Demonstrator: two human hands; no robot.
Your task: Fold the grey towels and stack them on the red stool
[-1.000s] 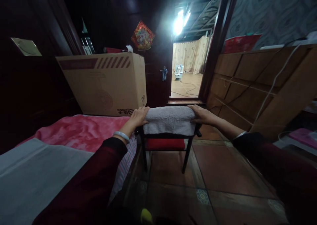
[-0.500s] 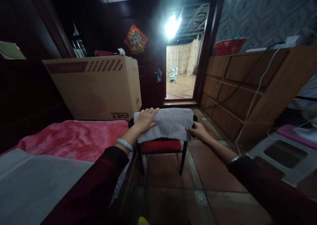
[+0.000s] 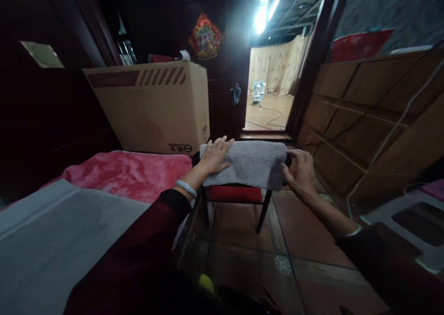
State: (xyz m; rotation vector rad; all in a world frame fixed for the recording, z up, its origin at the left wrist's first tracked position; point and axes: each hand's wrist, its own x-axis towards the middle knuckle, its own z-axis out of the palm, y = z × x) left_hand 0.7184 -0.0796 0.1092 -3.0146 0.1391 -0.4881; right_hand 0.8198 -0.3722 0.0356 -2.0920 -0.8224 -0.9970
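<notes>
A grey, fluffy towel point(image 3: 255, 163) hangs folded over the backrest of a black-framed chair point(image 3: 264, 211) with a red seat point(image 3: 236, 194). My left hand point(image 3: 215, 157), a pale bangle on its wrist, lies flat on the towel's upper left part, fingers stretched out and thumb apart. At the right end of the backrest, my right hand point(image 3: 301, 172) is curled, with thumb and forefinger at the towel's edge. Its other fingers are bent and partly hidden.
On the left is a bed with a pink blanket point(image 3: 128, 174) and a grey cover point(image 3: 86, 227). A large cardboard box point(image 3: 149, 109) stands behind it. Wooden drawers point(image 3: 360, 107) and a plastic stool point(image 3: 409, 222) are on the right. Beyond the doorway stands a fan point(image 3: 257, 93).
The view has shifted, so chair and towel appear further right and higher. My right hand has turned and curled more around the towel's right edge; my left hand stays flat on the towel.
</notes>
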